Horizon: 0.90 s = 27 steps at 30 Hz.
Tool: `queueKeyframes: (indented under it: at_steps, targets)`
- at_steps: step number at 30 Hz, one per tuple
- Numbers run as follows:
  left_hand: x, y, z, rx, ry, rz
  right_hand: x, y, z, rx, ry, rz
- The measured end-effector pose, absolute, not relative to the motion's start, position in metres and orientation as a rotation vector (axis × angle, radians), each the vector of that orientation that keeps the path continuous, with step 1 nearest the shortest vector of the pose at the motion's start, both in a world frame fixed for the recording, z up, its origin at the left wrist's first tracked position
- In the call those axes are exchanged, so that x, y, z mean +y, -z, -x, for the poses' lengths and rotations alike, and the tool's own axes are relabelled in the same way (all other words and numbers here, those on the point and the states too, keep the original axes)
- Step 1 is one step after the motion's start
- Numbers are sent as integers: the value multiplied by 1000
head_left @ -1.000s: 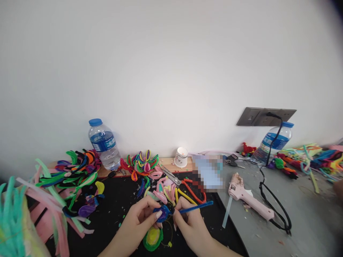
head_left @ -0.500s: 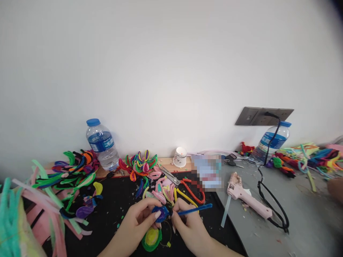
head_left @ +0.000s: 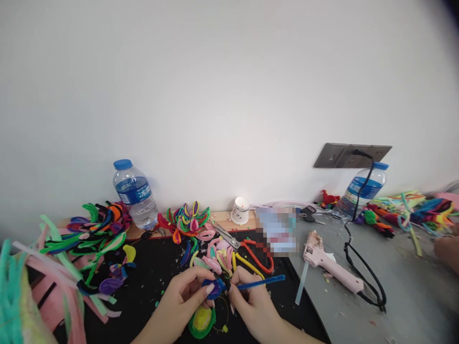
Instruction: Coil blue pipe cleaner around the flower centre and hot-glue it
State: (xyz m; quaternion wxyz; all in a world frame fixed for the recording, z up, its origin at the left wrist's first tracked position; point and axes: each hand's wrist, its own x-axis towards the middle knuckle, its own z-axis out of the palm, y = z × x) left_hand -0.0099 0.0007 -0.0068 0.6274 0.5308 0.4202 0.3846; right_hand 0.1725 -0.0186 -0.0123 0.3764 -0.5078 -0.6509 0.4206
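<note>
Between thumb and fingers, my left hand [head_left: 188,296] pinches a coiled blue and purple fuzzy piece [head_left: 216,289]. My right hand [head_left: 251,301] is closed at that piece's right side, on a blue fuzzy stem [head_left: 263,282] whose free end points right. Something small and dark shows between the two hands, too small to make out. Just below my left fingertips lies a green and yellow fuzzy disc [head_left: 202,321] on the black mat [head_left: 143,291].
Scissors [head_left: 244,246] with red and yellow handles lie beyond my hands, near a paper cup [head_left: 240,210]. A pink glue gun [head_left: 332,267] with a black cord is at right. Fuzzy stems [head_left: 60,267] crowd the left. Another person's hand [head_left: 446,251] shows far right.
The blue and purple piece is turned slightly between my hands, which stay in nearly the same place. The other person's hand at the right edge has moved slightly left.
</note>
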Motion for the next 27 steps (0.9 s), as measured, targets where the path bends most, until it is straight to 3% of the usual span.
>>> queueKeyframes:
  at_steps: [27]
  targets:
    - [1,15,11,897,-935,-1234,-16,11,-171,-1705,-1037,1270]
